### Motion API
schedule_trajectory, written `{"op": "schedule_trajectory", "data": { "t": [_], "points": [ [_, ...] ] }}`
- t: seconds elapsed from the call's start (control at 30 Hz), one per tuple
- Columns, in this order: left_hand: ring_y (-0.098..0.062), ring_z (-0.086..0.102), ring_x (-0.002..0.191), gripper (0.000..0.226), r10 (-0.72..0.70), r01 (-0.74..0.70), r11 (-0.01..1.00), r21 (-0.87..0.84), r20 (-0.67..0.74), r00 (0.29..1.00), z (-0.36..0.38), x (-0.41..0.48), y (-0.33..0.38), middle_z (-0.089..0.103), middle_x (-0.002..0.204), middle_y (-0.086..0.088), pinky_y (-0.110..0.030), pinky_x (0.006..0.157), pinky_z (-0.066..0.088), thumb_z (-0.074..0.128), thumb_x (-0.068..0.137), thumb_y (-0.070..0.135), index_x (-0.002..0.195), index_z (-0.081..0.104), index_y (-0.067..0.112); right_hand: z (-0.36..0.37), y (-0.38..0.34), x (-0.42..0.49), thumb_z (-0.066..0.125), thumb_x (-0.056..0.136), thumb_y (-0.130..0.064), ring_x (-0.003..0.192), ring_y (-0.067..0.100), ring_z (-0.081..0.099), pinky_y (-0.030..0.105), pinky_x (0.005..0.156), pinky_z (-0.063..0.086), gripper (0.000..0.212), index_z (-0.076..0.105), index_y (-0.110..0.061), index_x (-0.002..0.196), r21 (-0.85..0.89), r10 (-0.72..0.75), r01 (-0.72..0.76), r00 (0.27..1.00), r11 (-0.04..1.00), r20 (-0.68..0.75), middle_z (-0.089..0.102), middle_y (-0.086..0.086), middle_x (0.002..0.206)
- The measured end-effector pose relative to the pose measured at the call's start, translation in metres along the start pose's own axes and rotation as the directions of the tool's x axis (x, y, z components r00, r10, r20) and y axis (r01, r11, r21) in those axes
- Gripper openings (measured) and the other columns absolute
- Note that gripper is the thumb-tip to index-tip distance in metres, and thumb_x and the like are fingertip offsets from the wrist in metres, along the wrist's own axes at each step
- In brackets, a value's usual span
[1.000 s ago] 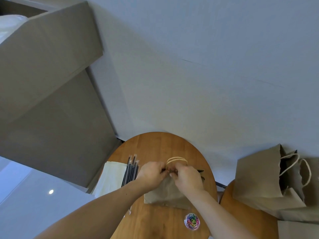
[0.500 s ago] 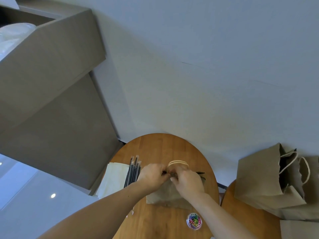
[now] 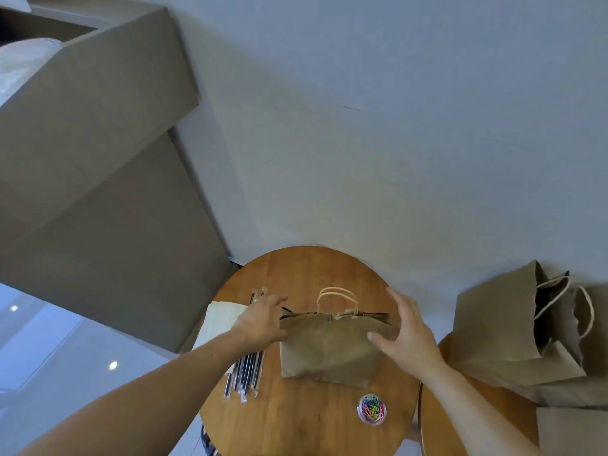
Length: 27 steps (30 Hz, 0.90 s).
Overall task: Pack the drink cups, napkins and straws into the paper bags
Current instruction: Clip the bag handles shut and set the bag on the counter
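Paper bag stands lower centre on bench, top closed, judged packed. Left grip and right grip spread apart, flanking it. Straws, napkins lie unpacked lower left

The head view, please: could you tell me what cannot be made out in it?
All in the head view:
- Paper bag contents: hidden by its closed top.
- Straws: middle hidden under the left hand and arm.
- Napkins: partly covered by that arm.
- Bags on the right: cut off by the frame edge.
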<state>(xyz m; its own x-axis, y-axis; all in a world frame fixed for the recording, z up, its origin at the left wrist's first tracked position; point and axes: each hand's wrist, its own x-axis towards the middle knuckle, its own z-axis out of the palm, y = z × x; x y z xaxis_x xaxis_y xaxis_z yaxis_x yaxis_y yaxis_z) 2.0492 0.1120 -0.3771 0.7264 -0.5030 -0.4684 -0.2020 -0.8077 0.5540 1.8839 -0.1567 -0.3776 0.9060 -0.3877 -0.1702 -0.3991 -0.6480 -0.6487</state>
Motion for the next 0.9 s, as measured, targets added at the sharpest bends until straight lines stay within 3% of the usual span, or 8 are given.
{"op": "schedule_trajectory", "data": {
  "t": [0.1,0.2,0.27,0.33,0.47,0.6,0.77,0.9],
  "points": [
    [-0.016,0.063,0.104,0.049,-0.037,0.039,0.996,-0.075,0.030,0.999,0.009,0.002,-0.003,0.063,0.127,0.001,-0.030,0.084,0.056,0.073,0.081,0.018,0.128,0.060,0.027,0.013,0.018,0.006,0.080,0.079,-0.037,0.117,0.006,0.051,0.038,0.103,0.047,0.072,0.043,-0.034,0.141,0.102,0.127,-0.151,0.970,0.983,0.208,0.049,-0.016,0.134],
    [-0.017,0.065,0.088,0.028,-0.067,0.068,0.996,-0.056,0.032,0.997,0.015,0.002,-0.002,0.069,0.106,-0.001,-0.031,0.076,0.057,0.066,0.089,0.019,0.116,0.068,0.022,0.029,0.029,0.010,0.072,0.087,-0.035,0.069,0.003,0.068,0.033,0.072,0.056,0.028,0.061,-0.028,0.113,0.076,0.204,-0.223,0.958,0.972,0.202,0.072,-0.015,0.083],
    [-0.016,0.064,0.079,0.022,-0.065,0.066,0.997,-0.030,0.034,0.997,0.014,-0.001,-0.003,0.069,0.100,-0.002,-0.027,0.065,0.054,0.061,0.093,0.023,0.114,0.069,0.021,0.035,0.031,0.010,0.068,0.090,-0.036,0.063,-0.005,0.065,0.019,0.060,0.047,0.019,0.064,-0.026,0.106,0.075,0.212,-0.225,0.966,0.972,0.148,0.068,-0.022,0.066],
    [-0.012,0.058,0.067,0.014,-0.053,0.054,0.998,-0.024,0.024,0.998,0.012,-0.006,-0.009,0.066,0.084,0.002,-0.020,0.054,0.042,0.058,0.096,0.027,0.101,0.070,0.023,0.038,0.029,0.009,0.068,0.091,-0.036,0.062,-0.005,0.065,0.015,0.057,0.043,0.016,0.066,-0.025,0.102,0.105,0.199,-0.208,0.976,0.973,0.091,0.066,-0.025,0.064],
    [-0.004,0.047,0.050,0.027,-0.065,0.059,0.987,-0.150,-0.038,0.997,0.004,-0.029,-0.031,0.054,0.062,0.009,-0.016,0.045,0.032,0.060,0.095,0.029,0.068,0.060,0.029,0.047,0.009,-0.003,0.065,0.092,-0.038,0.068,-0.001,0.068,0.034,0.068,0.057,0.004,0.062,-0.035,0.092,0.145,0.153,-0.154,0.988,0.977,0.018,0.069,-0.026,0.075],
    [-0.005,0.045,0.054,0.019,-0.070,0.027,0.943,-0.330,-0.121,0.990,-0.018,-0.063,-0.054,0.053,0.065,0.007,-0.019,0.052,0.036,0.059,0.096,0.029,0.083,0.068,0.019,0.059,-0.038,-0.018,0.062,0.092,-0.043,0.075,-0.008,0.065,0.025,0.067,0.052,0.005,0.059,-0.041,0.090,0.173,0.059,-0.042,0.994,0.984,-0.096,0.066,-0.032,0.083],
    [-0.014,0.057,0.075,0.024,-0.072,-0.051,0.874,-0.482,-0.234,0.970,-0.058,-0.124,-0.097,0.065,0.090,-0.012,-0.025,0.065,0.048,0.056,0.097,0.029,0.102,0.063,0.007,0.081,-0.122,-0.038,0.064,0.093,-0.036,0.072,-0.004,0.064,0.024,0.065,0.047,0.004,0.061,-0.036,0.090,0.266,-0.010,0.057,0.984,0.962,-0.175,0.069,-0.017,0.074],
    [-0.010,0.066,0.078,0.010,-0.106,-0.181,0.753,-0.633,-0.387,0.916,-0.089,-0.182,-0.130,0.071,0.089,0.004,-0.025,0.068,0.056,0.057,0.098,0.028,0.095,0.066,0.026,0.098,-0.200,-0.049,0.063,0.094,-0.036,0.068,0.000,0.064,0.035,0.069,0.052,0.006,0.061,-0.032,0.090,0.290,-0.113,0.175,0.969,0.941,-0.219,0.069,-0.010,0.074]
  ]
}}
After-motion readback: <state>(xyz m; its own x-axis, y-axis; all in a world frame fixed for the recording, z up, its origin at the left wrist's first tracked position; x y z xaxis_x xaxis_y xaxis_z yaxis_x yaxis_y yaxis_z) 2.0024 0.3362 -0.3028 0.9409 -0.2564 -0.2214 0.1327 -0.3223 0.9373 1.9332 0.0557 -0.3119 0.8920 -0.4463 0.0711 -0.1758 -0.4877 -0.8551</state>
